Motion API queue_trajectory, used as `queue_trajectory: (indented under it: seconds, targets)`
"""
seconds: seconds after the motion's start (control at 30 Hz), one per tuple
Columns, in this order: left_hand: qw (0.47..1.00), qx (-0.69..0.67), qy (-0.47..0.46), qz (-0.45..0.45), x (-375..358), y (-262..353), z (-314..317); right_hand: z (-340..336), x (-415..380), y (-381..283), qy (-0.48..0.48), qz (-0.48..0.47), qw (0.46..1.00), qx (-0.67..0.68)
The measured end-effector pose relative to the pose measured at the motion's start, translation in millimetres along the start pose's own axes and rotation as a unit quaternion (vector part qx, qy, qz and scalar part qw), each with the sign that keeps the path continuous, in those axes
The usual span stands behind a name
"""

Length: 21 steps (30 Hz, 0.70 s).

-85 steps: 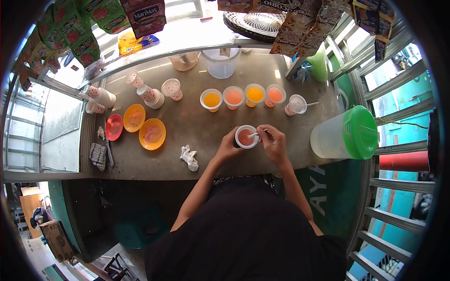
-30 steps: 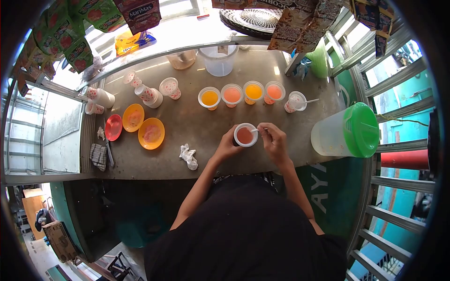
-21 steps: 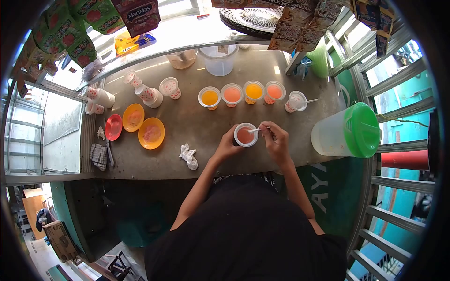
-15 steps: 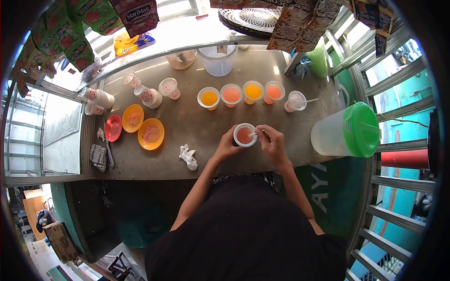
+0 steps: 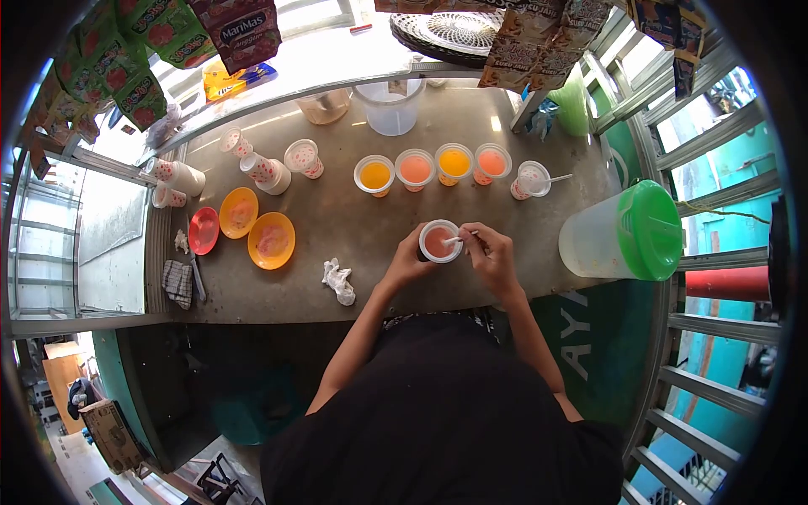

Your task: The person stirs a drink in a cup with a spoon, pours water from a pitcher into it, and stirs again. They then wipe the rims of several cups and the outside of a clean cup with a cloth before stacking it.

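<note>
My left hand (image 5: 411, 259) is wrapped round a plastic cup (image 5: 436, 257) of pinkish-red drink near the table's front edge. Between the fingers of my right hand (image 5: 492, 259) is the handle of a white spoon (image 5: 452, 241), its bowl end in the drink. Beyond the cup stands a row of filled cups: an orange drink (image 5: 374, 176), a pink drink (image 5: 415, 170), another orange drink (image 5: 454, 164) and another pink one (image 5: 491, 162). To their right is a cup (image 5: 532, 180) with a white spoon across its top.
A green-lidded plastic container (image 5: 598, 240) lies at the right edge. Yellow plates (image 5: 290, 252), a red plate (image 5: 204, 231), stacked cups (image 5: 271, 174) and a crumpled white tissue (image 5: 338, 282) are to the left. A clear tub (image 5: 391, 118) stands behind; sachets (image 5: 238, 34) hang above.
The white spoon has shifted slightly inside the cup, its tip now further left. Both hands stay in nearly the same place.
</note>
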<state>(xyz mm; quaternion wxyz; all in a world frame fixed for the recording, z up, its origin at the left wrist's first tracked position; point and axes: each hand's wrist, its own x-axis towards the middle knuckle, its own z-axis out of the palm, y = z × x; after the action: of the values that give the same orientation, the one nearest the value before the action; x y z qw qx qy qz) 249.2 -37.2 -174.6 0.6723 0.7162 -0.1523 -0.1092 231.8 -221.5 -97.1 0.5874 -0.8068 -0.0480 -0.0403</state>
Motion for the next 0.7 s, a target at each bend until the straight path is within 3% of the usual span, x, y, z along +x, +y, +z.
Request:
queue_trajectory:
  seconds: [0.13,0.2,0.3,0.33,0.4,0.53,0.6,0.7]
  targets:
    - [1.000,0.015,0.002,-0.010,1,3,0,-4,3,-1,0.039,-0.005,0.999,0.035]
    - [1.000,0.012,0.002,-0.011,1,3,1,-4,3,-4,0.066,-0.082,0.994,-0.025]
    - [1.000,0.001,0.003,-0.008,1,1,1,1,0,-2,0.033,-0.109,0.991,-0.074]
    - [1.000,-0.007,0.002,-0.005,0,0,1,2,0,-3,0.033,-0.109,0.991,-0.073]
    - [1.000,-0.015,0.004,-0.002,0,-3,1,4,-2,-5,0.006,-0.021,1.000,-0.009]
    - [0.999,-0.037,0.012,0.004,-2,-7,3,0,2,4,0.039,-0.022,0.999,0.028]
    - [0.999,-0.032,0.013,0.004,-3,-7,3,-2,4,6,0.075,-0.068,0.995,-0.012]
    - [1.000,-0.022,0.015,0.009,-2,-7,2,2,3,1,0.053,-0.122,0.988,-0.082]
